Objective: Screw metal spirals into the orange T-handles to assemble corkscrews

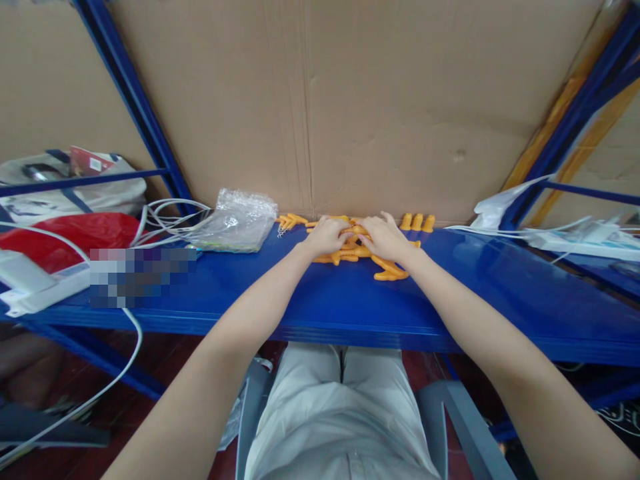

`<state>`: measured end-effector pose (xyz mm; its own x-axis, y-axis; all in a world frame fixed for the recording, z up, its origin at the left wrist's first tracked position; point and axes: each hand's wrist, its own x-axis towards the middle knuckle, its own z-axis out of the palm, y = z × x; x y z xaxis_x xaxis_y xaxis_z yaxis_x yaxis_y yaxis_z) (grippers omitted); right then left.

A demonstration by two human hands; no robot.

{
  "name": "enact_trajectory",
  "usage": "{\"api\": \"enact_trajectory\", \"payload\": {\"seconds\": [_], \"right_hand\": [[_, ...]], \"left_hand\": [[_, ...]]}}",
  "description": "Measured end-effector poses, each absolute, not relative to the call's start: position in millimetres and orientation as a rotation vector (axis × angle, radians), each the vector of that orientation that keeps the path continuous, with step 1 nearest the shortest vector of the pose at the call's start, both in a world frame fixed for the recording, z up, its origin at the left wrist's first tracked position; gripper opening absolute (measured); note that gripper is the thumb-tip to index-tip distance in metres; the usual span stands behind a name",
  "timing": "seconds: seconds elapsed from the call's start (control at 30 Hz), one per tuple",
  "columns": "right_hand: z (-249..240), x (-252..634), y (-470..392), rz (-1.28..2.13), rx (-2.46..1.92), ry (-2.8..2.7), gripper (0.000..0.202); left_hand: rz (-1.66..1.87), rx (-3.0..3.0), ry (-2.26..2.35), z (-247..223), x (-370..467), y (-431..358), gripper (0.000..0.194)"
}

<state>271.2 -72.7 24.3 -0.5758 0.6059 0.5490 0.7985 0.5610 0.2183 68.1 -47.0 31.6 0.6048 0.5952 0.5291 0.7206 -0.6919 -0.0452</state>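
Note:
My left hand (327, 237) and my right hand (385, 238) meet over a heap of orange plastic pieces (350, 253) near the back of the blue table. Between my fingertips is an orange plastic piece (357, 230), partly hidden; its exact kind I cannot make out. Both hands have their fingers curled in on it, with one right finger raised. A curved orange piece (390, 270) lies just in front of my right hand. Three rounded orange pegs (417, 222) stand upright beyond it. Slim orange pieces (293, 221) lie to the left.
A clear plastic bag (240, 220) and white cables (173, 220) lie left on the blue table (320, 303). Farther left are a red bag (75, 233) and a white power strip (50, 290). Cardboard (320, 107) walls the back; blue posts (135, 100) flank it.

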Motion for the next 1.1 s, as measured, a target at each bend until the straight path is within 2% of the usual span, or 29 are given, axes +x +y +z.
{"api": "enact_trajectory", "payload": {"seconds": [0.43,0.6,1.0,1.1], "right_hand": [[30,270,-76,-0.807,-1.197,-2.397,0.030],[32,266,-80,-0.892,-1.198,-2.331,0.034],[27,268,-70,-0.928,-1.362,-2.213,0.039],[24,283,-61,-0.848,-1.509,-2.099,0.034]], "left_hand": [[-0.719,-2.610,-1.112,30,68,-44,0.021],[-0.754,-2.618,-1.149,32,70,-47,0.023],[-0.785,-2.622,-1.216,34,72,-52,0.024],[-0.776,-2.602,-1.275,35,67,-51,0.026]]}}
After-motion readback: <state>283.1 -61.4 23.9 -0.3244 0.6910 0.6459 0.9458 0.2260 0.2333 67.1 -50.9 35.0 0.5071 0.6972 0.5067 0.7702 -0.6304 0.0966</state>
